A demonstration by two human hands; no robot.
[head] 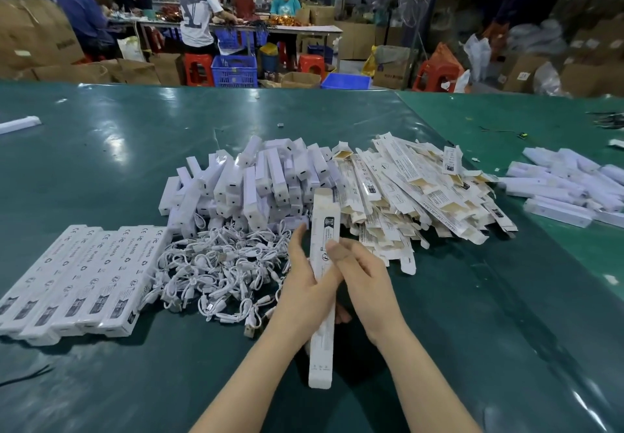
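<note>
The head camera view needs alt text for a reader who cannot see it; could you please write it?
The left hand and right hand hold a long white carton over a green table. Behind lie tangled white cables, a heap of white devices and flat cartons, with a row of packed boxes at left.

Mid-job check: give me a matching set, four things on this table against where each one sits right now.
Things
1 long carton
2 cable heap
3 flat cartons
4 packed boxes

Places
A side-by-side row, far left
B gripped by left hand and right hand
C loose pile beyond the hands, to the right
D between the packed row and the hands

Pairs: 1-B, 2-D, 3-C, 4-A
</note>
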